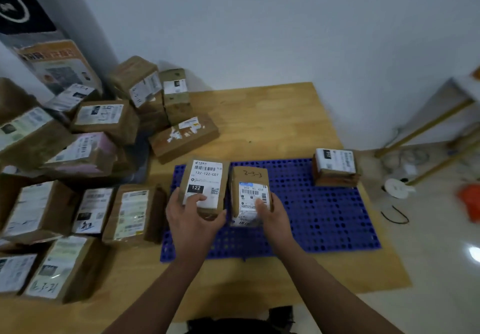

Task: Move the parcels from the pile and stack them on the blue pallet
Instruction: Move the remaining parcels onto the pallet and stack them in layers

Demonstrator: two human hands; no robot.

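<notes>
While your left hand curls its fingers round the parcel labelled 122-122-C07 at the left edge of the blue pallet, your right hand grips the parcel marked 2-3-3 just beside it, over the pallet; whether either parcel rests on it you cannot tell; a third parcel sits on the pallet's far right corner; the pile lies to your left on the wooden board.

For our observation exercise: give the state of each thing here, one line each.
Left hand, grips the 122 parcel.
Right hand, grips the 2-3-3 parcel.
122 parcel, held over the blue pallet, left end.
2-3-3 parcel, held beside it, label up.
Corner parcel, resting on the pallet's far right.
Pile, many parcels, off the pallet.
</notes>
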